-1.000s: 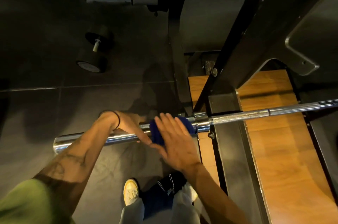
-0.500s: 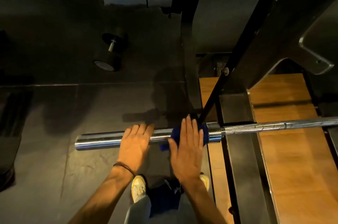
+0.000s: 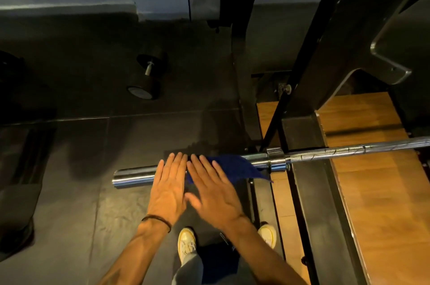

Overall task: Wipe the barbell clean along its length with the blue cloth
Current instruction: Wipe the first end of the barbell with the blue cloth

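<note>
While both flat hands (image 3: 195, 188) apparently press it, fuzzy blue cloth (image 3: 237, 167) drapes chrome barbell (image 3: 258, 161).

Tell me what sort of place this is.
Most likely a gym's weights area: a steel barbell rests across a black rack frame, a dumbbell lies on dark rubber flooring, and a wooden lifting platform sits beneath the bar.

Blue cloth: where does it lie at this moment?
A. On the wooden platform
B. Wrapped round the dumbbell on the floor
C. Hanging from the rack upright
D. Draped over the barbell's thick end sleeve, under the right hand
D: the blue cloth lies across the barbell sleeve, just left of its collar, with the flat fingers of the right hand resting on its left part.
</note>
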A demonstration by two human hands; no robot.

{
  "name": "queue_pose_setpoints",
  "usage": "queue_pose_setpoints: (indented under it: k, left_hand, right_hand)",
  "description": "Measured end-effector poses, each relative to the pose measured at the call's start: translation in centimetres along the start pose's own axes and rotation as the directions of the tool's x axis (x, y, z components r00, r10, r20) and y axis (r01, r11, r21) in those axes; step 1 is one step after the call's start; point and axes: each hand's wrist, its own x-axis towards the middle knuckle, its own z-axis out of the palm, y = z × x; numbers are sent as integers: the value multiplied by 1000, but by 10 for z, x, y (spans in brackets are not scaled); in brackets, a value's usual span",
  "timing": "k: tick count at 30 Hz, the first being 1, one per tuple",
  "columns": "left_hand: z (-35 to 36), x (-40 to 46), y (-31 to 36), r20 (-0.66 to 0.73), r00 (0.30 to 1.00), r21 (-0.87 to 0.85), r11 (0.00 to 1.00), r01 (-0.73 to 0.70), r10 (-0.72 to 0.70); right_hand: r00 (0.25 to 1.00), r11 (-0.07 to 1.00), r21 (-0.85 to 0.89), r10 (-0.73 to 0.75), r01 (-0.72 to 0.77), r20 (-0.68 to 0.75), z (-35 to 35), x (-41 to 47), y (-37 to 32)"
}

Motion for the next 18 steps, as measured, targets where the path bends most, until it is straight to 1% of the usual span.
queue_pose_setpoints:
  k: [1, 2, 3, 4, 5, 6, 7, 8, 9, 10, 11, 12, 13, 14, 15, 16, 17, 18]
  left_hand:
    - [-2, -1, -2, 17, 1000, 9, 1000, 12, -12]
    - [-3, -1, -3, 26, 999, 9, 1000, 28, -28]
    - [-5, -3, -5, 34, 999, 2, 999, 38, -38]
    - [-6, -6, -7, 38, 998, -6, 999, 45, -45]
    - [-6, -9, -9, 40, 998, -17, 999, 51, -51]
    - [-6, -12, -10, 42, 998, -28, 998, 54, -53]
    - [-6, -14, -10, 45, 998, -36, 998, 54, -52]
    - [-6, -17, -10, 49, 998, -49, 997, 52, -50]
    - [-7, -19, -10, 54, 998, -65, 997, 49, -45]
    - [-7, -20, -10, 60, 997, -78, 996, 46, -42]
    - [-6, -23, -12, 67, 997, -84, 995, 49, -43]
    - [-6, -25, -16, 71, 996, -82, 995, 62, -56]
    - [-6, -27, -22, 75, 994, -78, 994, 79, -74]
    - [-7, -30, -29, 77, 993, -78, 992, 98, -92]
    - [-7, -33, -38, 80, 991, -80, 990, 117, -111]
    - [-7, -36, -45, 79, 989, -87, 987, 132, -126]
    - [-8, -39, -52, 83, 988, -98, 985, 140, -132]
    - [-9, -41, -57, 93, 988, -108, 985, 134, -124]
  right_hand:
    - [1000, 999, -42, 22, -22, 3, -1, 1, 20]
    - [993, 991, -57, 117, -118, -24, -2, 3, 42]
    - [955, 956, -27, 291, -293, -61, -4, 1, 57]
    - [884, 888, 42, 460, -459, -76, -8, 0, 61]
    - [818, 820, 104, 571, -563, -71, -9, 4, 52]
    - [791, 790, 153, 608, -594, -67, -10, 13, 34]
    - [826, 821, 169, 561, -546, -61, -11, 20, 11]
    - [907, 903, 140, 416, -405, -59, -7, 22, -11]
    - [977, 975, 76, 211, -208, -36, -5, 21, -24]
    - [1000, 1000, 9, 20, -20, 6, -2, 20, -20]
    - [997, 997, -37, -73, 73, 19, -3, 19, -3]
    - [997, 996, -57, -73, 73, 15, -3, 16, 16]
    - [1000, 998, -70, -3, 3, 5, -2, 12, 34]
    - [993, 992, -58, 108, -110, -37, -2, 6, 47]
    - [970, 971, -18, 237, -238, -56, -3, -2, 51]
    - [926, 928, 39, 373, -371, -66, -3, -6, 43]
    - [858, 861, 99, 507, -499, -81, -1, -3, 23]
    - [800, 805, 153, 590, -573, -108, 0, 4, -3]
